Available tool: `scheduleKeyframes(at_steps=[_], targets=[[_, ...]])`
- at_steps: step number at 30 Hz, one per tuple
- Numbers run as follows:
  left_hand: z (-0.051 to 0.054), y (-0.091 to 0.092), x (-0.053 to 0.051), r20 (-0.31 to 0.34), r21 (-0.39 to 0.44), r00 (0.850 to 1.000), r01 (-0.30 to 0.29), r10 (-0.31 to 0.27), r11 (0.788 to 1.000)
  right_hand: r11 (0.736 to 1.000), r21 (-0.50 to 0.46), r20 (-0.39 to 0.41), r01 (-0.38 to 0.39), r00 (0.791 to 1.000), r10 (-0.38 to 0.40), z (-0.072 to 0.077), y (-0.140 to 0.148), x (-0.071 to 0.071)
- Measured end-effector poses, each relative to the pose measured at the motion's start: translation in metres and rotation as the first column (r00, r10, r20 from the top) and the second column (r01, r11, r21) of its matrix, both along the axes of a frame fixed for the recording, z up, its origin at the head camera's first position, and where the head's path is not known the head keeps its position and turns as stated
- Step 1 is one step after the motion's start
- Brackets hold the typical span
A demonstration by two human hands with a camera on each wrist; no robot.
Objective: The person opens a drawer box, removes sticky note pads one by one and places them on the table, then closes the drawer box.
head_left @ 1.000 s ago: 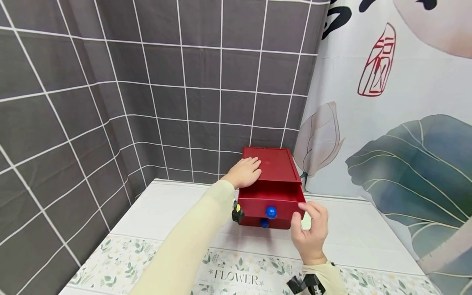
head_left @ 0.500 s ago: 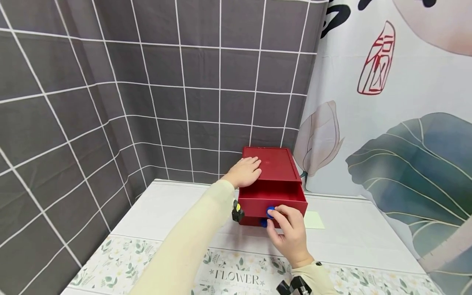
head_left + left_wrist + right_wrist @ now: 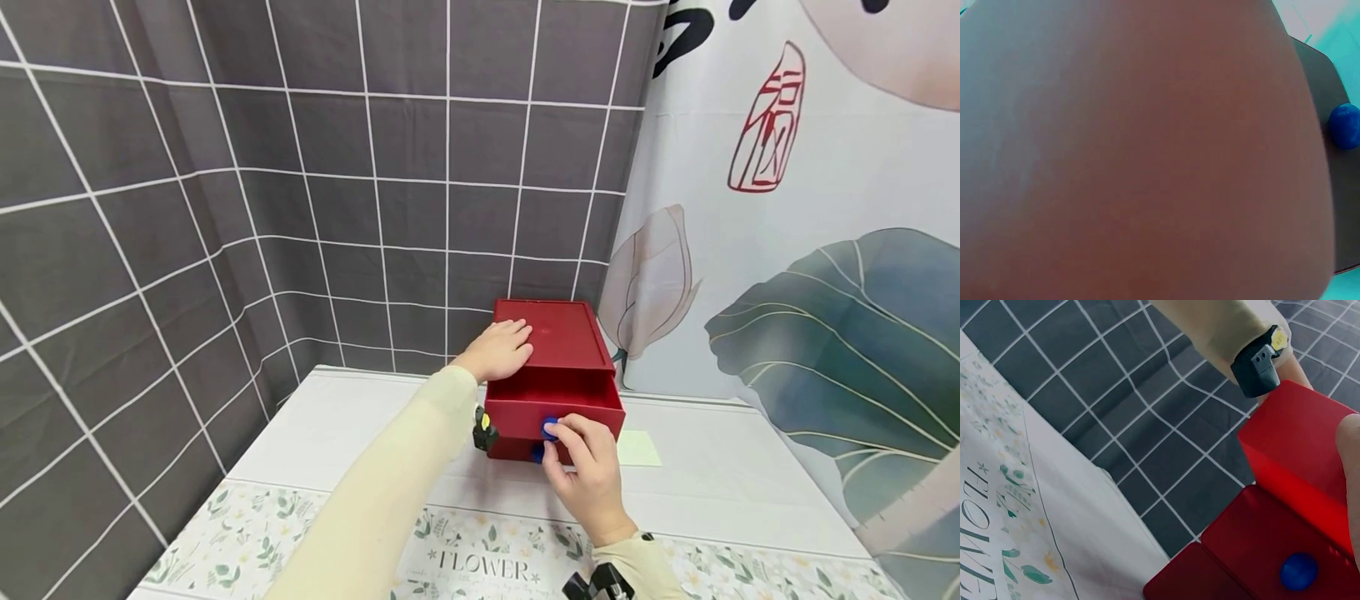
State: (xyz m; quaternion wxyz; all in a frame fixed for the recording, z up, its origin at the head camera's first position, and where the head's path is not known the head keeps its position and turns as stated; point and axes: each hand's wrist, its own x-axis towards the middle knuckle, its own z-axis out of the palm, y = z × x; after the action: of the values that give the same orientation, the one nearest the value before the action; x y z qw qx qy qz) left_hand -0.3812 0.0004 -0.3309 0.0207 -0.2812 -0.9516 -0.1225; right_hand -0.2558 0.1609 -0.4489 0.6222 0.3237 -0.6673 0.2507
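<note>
A red two-drawer box (image 3: pixel 558 329) stands at the back of the table, its upper drawer (image 3: pixel 510 417) pulled partly out and its visible inside bare. The left hand (image 3: pixel 497 348) rests on the left of the box top with fingers extended. With thumb and fingers the right hand (image 3: pixel 590 479) pinches the upper drawer's blue knob (image 3: pixel 551 428). Just below is the lower drawer's blue knob (image 3: pixel 537 453), partly covered by the right thumb; it shows fully as a round blue knob (image 3: pixel 1299 571) in the right wrist view. Skin fills most of the left wrist view.
A pale yellow-green paper (image 3: pixel 637 448) lies on the table right of the box. A white cloth with a floral band (image 3: pixel 487 554) covers the table (image 3: pixel 360 417). Behind hangs a dark grid curtain (image 3: pixel 405 208), with a printed white curtain (image 3: pixel 675 167) at right.
The right hand has moved left from the drawer's right corner to the upper knob and taken hold of it, uncovering the paper. The left hand and the drawer look practically unmoved.
</note>
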Motion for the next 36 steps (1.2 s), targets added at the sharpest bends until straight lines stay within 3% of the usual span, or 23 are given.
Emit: scheduleKeyframes(at_steps=[10, 20, 36], targets=[[0.0005, 0.0028, -0.0002, 0.007, 0.004, 1.000, 0.009, -0.009, 1.000, 1.000, -0.001, 0.102, 0.016, 0.995, -0.016, -0.0044, 0.0059, -0.0013], [0.0030, 0.0016, 0.0003, 0.009, -0.024, 1.000, 0.019, -0.019, 1.000, 0.999, -0.027, 0.151, 0.027, 0.988, -0.022, -0.0055, 0.0060, -0.0045], [0.0002, -0.0007, -0.0037, 0.003, -0.054, 1.000, 0.019, -0.019, 0.998, 0.997, -0.007, 0.278, 0.071, 0.958, -0.067, -0.0103, 0.0056, -0.0086]])
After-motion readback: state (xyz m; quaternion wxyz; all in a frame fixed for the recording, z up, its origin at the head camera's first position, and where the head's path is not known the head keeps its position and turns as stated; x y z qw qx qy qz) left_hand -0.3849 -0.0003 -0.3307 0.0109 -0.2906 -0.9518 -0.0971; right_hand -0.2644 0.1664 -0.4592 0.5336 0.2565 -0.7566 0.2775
